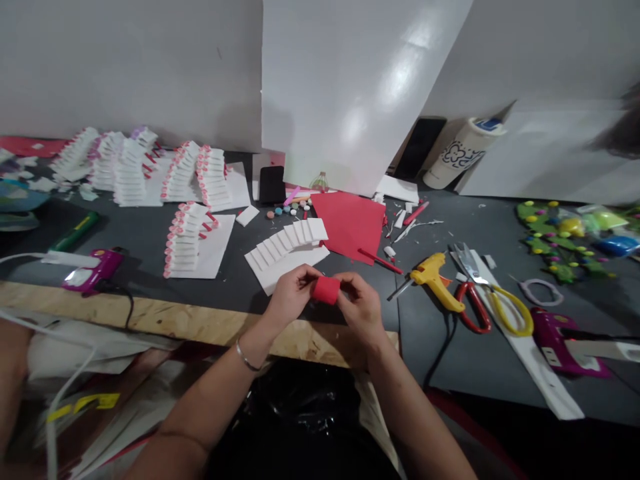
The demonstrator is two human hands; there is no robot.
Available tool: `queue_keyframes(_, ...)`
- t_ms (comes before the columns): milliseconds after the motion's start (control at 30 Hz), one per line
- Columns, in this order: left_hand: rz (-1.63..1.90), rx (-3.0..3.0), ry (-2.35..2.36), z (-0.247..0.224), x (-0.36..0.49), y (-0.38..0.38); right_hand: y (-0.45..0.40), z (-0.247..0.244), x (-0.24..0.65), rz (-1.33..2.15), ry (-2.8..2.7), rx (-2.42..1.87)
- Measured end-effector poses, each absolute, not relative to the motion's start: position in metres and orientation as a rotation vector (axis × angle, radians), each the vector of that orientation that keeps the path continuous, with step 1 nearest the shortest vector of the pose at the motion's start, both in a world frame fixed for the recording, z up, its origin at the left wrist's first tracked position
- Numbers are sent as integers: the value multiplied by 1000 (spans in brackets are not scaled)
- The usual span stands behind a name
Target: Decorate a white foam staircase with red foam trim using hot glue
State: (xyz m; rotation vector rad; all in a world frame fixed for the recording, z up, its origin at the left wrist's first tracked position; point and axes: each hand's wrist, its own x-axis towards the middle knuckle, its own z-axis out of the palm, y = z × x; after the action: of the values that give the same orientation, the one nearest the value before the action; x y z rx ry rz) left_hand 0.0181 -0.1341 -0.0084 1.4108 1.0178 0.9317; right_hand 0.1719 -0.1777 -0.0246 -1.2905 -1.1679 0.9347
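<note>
Between my two hands, over the table's front edge, is a small curled piece of red paper (327, 291). My left hand (295, 293) pinches its left end, and my right hand (360, 303) pinches the right end. Just beyond my left hand lies a white card (265, 275) with a fanned row of white strips (287, 241) on it. Behind the hands a larger red sheet (350, 223) lies flat. A thin red paper roll (381, 261) rests at its lower right corner.
A yellow glue gun (435, 280), scissors with a red and a yellow handle (475, 310), and a purple power strip (555, 340) lie right. Finished-looking white fans with pink tips (185, 243) stand left. A cup (463, 153) and phone (420, 147) lean at the back.
</note>
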Motion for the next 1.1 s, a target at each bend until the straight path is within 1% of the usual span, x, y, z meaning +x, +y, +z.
queue_keyframes(267, 998, 1520, 989, -6, 18, -140, -176, -22, 170, 948, -1125, -1272)
queue_keyframes(533, 924, 1308, 1000, -8, 19, -138, -178, -32, 174, 724, -1263, -1185)
queue_keyframes(833, 981, 1527, 930, 2, 16, -130, -173, -28, 167, 917, -1059, -1179)
queue_keyframes(967, 974, 1490, 935, -2, 21, -127, -172, -28, 171, 872, -1073, -1207)
queue_keyframes(1100, 962, 1425, 980, -3, 23, -124, -173, -30, 174, 756, -1187, -1207)
